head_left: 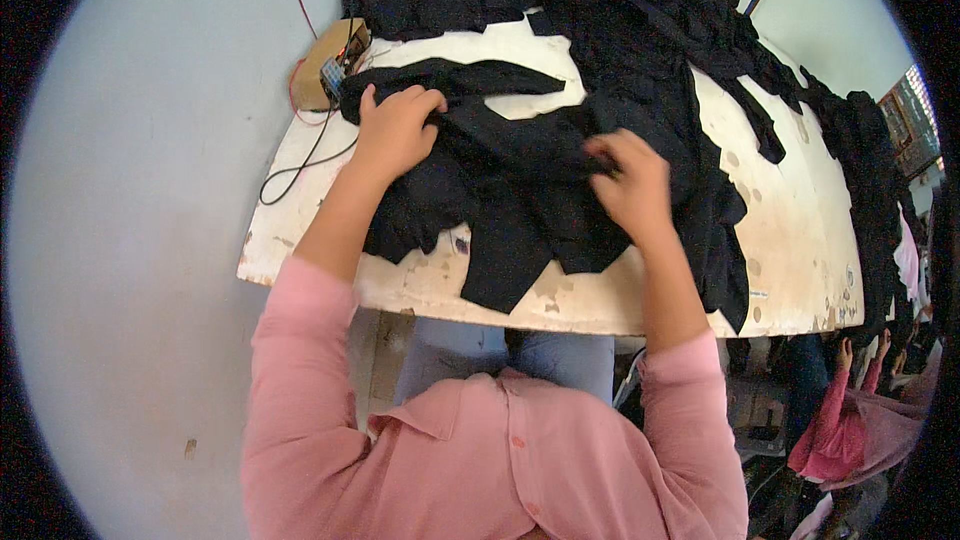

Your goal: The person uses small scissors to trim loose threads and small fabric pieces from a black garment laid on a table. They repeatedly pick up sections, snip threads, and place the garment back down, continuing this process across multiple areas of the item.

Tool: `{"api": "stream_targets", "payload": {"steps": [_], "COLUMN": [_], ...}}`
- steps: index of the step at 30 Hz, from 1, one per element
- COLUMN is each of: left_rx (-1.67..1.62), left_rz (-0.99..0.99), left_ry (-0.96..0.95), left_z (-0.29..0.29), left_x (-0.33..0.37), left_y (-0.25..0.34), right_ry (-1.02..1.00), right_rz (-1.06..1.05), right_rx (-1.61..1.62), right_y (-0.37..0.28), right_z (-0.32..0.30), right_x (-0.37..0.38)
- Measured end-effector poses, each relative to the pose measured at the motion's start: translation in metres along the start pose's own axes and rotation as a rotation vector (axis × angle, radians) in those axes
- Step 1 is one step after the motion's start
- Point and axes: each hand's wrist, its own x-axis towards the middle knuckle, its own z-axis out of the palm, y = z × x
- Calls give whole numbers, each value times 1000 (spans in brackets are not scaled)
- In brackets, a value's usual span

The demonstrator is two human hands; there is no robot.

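pressing down on the black cloth, the left hand lies with fingers curled over the top edge of one dark piece, knuckles up, holding it against the table. the right hand sits a little lower and to the right, fingers bent and pinching a fold of the same cloth; its tips are blurred, so how much it has caught i cannot tell. the cloth is spread between and under both hands, several cut pieces overlapping, with one strip hanging over the near edge just below the right wrist. beyond the hands a bigger heap of the same black fabric rises and trails off to the right along the table. just past the left hand's fingertips sits a small box with red and black wires looping off the table's left corner. far right and low, another person in a pink sleeve is nearby, apart from these hands. as a judgement: the pieces are all one colour and lie in layers, so the pinch could lift two at once; the overhanging strip could drag the lot off the near edge if the left hand eases; and cloth pulled leftward could snag the wires close by.
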Motion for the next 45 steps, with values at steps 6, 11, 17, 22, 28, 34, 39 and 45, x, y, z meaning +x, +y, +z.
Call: {"api": "stream_targets", "payload": {"steps": [6,11,17,22,28,34,39,45], "left_rx": [-277,-157,-71,-304,-1117,-101,-507,-844], "left_rz": [420,134,-207,-184,-205,-210,11,-326], "left_ry": [-63,-138,-266,438,643,400,110,117], "left_z": [-33,-20,-64,-128,-189,-110,-48,6], "left_x": [-77,-102,-52,-38,-19,59,7,-50], "left_y": [56,53,3,-57,-41,-91,19,80], "right_ry": [200,-130,-121,321,417,163,38,-223], "right_rz": [359,261,258,468,331,322,287,243], "right_rx": [-36,55,-182,3,900,47,-52,-281], "right_y": [35,38,67,63,41,101,44,-4], "right_z": [-92,-70,-41,-107,-167,-119,-79,-18], "right_x": [-44,-56,-66,-23,-4,55,7,-44]}}
